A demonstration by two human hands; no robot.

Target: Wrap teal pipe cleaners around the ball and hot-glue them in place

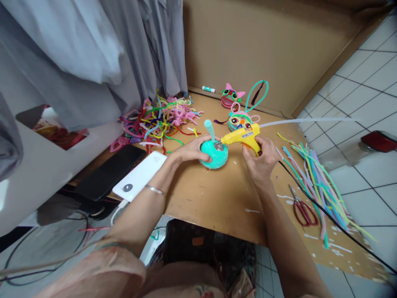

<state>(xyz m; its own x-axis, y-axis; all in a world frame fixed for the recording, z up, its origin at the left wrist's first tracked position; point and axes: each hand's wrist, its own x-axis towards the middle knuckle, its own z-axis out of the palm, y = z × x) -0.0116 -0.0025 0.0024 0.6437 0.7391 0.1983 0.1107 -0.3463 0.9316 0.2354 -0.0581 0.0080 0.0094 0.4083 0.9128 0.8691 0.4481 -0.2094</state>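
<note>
My left hand (pixel 195 150) is closed around the side of a turquoise ball (pixel 218 160) wound with fuzzy pipe cleaner. A loose turquoise end (pixel 210 130) of the strand sticks up from its top, beside a patch of bare, uncovered surface. In my right hand (pixel 259 160) is a yellow hot glue gun (pixel 240 136), its nozzle at the ball's upper right side. Whether the tip touches the ball I cannot tell. A long clear glue stick (pixel 294 120) juts from the gun's back. Just behind the gun sits a decorated animal-face ornament (pixel 237 117) with pink ears.
A second animal-face ornament (pixel 230 97) and a glue stick tube (pixel 208 89) lie at the back. Tangled pipe cleaners (pixel 167 118), a phone (pixel 111 171) and a white power bank (pixel 141 176) are left. Straight pipe cleaners (pixel 316 178), red-handled scissors (pixel 304 213) and a black cord (pixel 310 197) lie right.
</note>
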